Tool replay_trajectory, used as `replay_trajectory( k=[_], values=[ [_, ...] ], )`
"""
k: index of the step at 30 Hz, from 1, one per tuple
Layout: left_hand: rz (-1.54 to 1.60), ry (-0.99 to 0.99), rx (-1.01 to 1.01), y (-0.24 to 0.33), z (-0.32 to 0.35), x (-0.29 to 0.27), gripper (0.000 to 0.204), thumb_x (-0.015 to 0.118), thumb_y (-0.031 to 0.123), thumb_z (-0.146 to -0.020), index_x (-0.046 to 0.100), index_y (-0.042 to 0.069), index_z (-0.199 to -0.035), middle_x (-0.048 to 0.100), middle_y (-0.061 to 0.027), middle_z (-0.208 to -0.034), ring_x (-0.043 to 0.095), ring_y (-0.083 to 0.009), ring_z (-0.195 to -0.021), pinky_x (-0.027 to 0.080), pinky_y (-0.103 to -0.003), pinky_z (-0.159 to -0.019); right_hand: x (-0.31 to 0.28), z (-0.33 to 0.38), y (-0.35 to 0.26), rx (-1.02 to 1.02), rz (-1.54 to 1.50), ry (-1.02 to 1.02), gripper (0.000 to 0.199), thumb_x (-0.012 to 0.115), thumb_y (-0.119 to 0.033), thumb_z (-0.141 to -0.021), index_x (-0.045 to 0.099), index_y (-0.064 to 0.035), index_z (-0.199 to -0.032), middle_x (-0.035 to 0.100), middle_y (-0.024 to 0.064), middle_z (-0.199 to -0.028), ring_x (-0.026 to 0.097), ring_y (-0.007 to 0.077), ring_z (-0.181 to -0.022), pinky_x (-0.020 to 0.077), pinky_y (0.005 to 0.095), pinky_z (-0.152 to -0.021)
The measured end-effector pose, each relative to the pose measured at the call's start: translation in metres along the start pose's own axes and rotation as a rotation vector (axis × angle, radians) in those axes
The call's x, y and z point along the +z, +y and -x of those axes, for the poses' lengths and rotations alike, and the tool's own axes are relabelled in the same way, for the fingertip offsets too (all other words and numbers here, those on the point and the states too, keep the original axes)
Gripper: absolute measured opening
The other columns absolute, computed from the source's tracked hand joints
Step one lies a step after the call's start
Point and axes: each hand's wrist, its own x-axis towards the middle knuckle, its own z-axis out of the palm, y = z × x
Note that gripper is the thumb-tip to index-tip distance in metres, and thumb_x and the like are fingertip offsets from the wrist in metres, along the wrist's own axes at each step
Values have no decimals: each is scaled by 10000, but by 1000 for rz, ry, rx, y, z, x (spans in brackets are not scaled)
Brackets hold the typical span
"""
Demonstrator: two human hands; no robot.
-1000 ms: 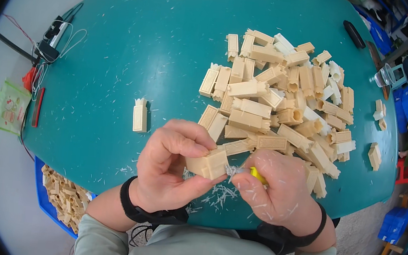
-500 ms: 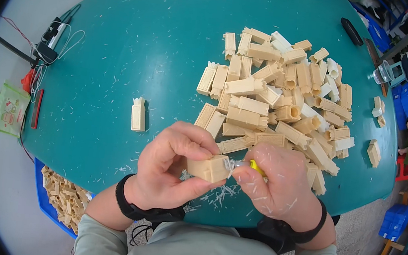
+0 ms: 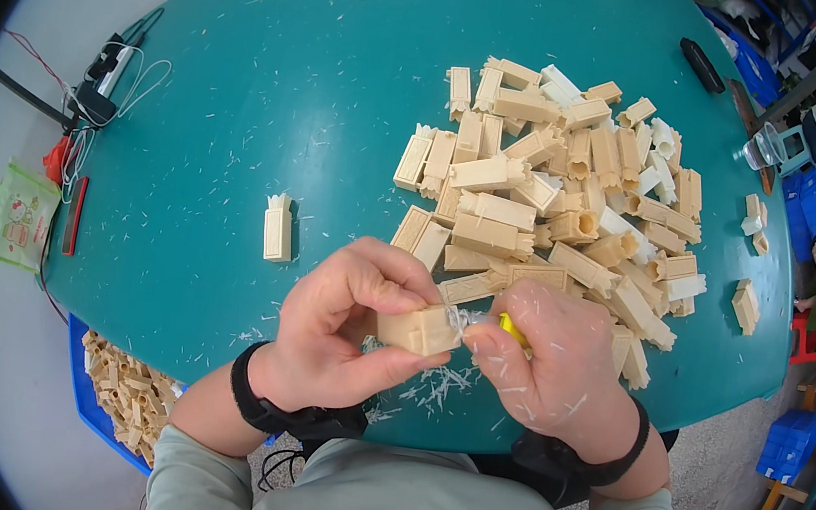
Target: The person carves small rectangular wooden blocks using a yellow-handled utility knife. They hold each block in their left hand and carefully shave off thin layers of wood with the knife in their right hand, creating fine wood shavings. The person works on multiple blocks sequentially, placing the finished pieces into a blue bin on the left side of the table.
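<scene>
Remotely, I watch the left hand [image 3: 323,336] grip a beige block [image 3: 414,330], the right hand [image 3: 555,357] a yellow-handled tool [image 3: 512,328] that, overpressed, could slip (gouging the block, probably).

Workshop, green worktable [image 3: 205,182], heaped beige plastic parts [image 3: 536,194], scattered shavings [image 3: 438,387], filled blue bin [image 3: 82,397]

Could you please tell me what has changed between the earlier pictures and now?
The left hand has tilted its beige block slightly; nothing was taken up or let go. The right hand still holds the yellow-handled tool at its edge; the pile is unchanged.
</scene>
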Motion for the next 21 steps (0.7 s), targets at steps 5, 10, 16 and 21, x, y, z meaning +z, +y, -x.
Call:
replay_trajectory(
  k=[5, 10, 16, 21],
  values=[
    [-112, -391, 134, 6, -6, 14, 312, 722, 20, -712, 528, 71, -951, 601, -122, -924, 583, -201, -821, 459, -291, -694, -1, -2, 6, 130, 61, 65, 278, 609, -268, -838, 499, -46, -711, 484, 92, -550, 489, 267, -461, 372, 340, -416],
    [60, -120, -104, 0, 2, 6, 329, 710, 145, -769, 516, 32, -1011, 602, -135, -932, 581, -222, -850, 458, -337, -728, -15, -9, -1, 218, -83, 41, 264, 585, -266, -854, 519, -35, -743, 491, 110, -559, 497, 289, -488, 394, 340, -460],
    [275, 67, -197, 2, -5, -3, 464, 759, 15, -677, 482, 18, -1049, 477, -56, -1028, 505, -134, -884, 413, -258, -768, -11, -7, 1, 123, -119, -60, 265, 599, -277, -837, 534, -36, -746, 497, 107, -576, 504, 298, -499, 400, 345, -471],
    [-44, -11, -59, -1, -3, -14, 414, 772, 63, -662, 492, 44, -966, 510, -77, -961, 530, -149, -833, 433, -264, -707, -11, -4, 0, 46, -122, -133, 295, 623, -313, -813, 528, -46, -733, 505, 101, -596, 513, 280, -500, 390, 335, -450]
  ],
)
